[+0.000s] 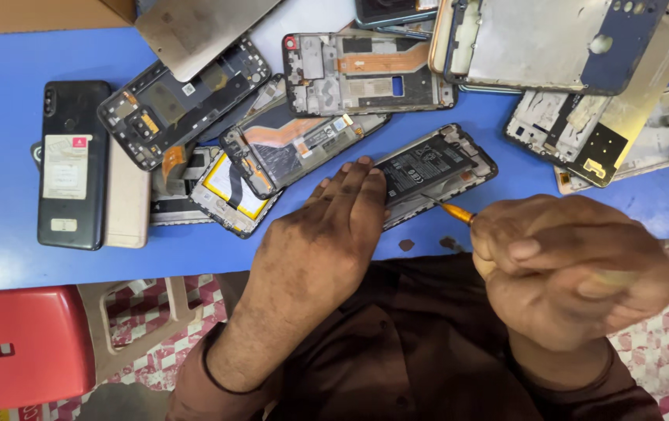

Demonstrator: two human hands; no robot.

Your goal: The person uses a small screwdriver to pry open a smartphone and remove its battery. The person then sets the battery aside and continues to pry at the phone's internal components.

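Head camera: left hand (323, 234) presses flat, fingers spread, pinning the opened black phone with its dark rectangular battery (428, 170) on the blue table (7, 249); right hand (576, 269), fist closed round the yellow-tipped slim metal screwdriver (450, 209), angles its point just beyond those fingertips, steadying the work.

A black phone (74, 164) lies far left; a red stool (19, 347) stands below.

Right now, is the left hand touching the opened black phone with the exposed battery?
Touching. The head view shows the left hand with fingertips pressed flat on the opened black phone, at the battery's left end.
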